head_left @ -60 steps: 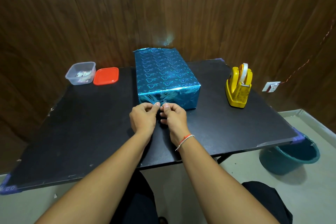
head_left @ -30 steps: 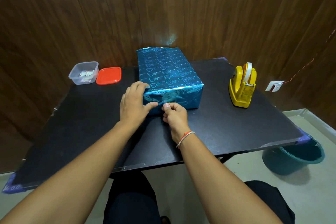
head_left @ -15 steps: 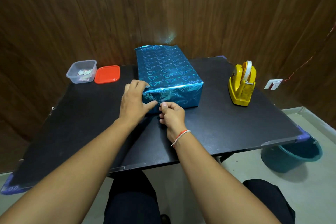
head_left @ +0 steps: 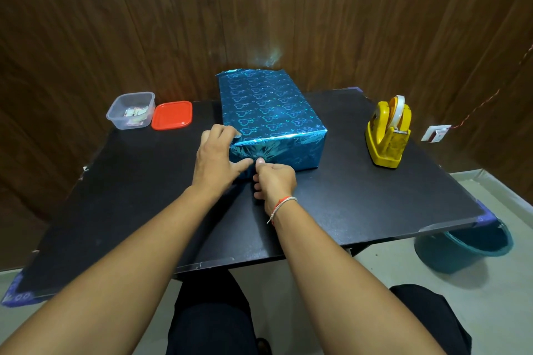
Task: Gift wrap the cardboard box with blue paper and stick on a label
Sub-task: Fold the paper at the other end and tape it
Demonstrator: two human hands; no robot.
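Box (head_left: 268,112), blue heart-print paper: left hand (head_left: 215,158) grips corner, right hand (head_left: 274,179) pinches flap.

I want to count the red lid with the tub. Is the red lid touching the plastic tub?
Cannot tell. In the head view the red lid lies right beside the plastic tub, edges meeting or nearly meeting.
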